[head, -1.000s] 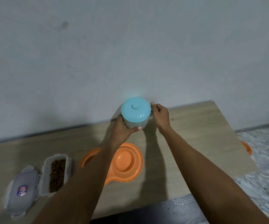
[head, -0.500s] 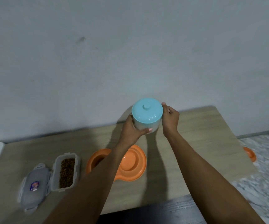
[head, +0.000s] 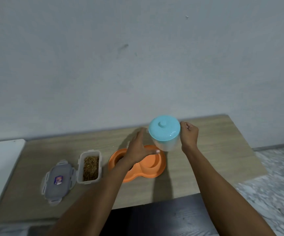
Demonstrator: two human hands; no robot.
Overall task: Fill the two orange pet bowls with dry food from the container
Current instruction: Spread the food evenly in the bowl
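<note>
An orange double pet bowl lies on the wooden table. Its right well looks empty, and my left forearm covers most of the left well, where something dark shows. A clear container of brown dry food stands open to the left of the bowl, and its grey lid lies beside it. My right hand is closed at the right side of a pale jar with a light-blue lid, holding it above the bowl's far edge. My left hand hovers over the bowl with fingers spread, its thumb tip near the jar's base.
A grey wall runs along the table's far edge. A white surface adjoins the table on the left. Speckled floor lies to the right, and a dark area lies below the table's front edge.
My left hand has come off the jar's side and opened. The jar now hangs from my right hand alone. The view has swung left, so everything sits further right in frame.
</note>
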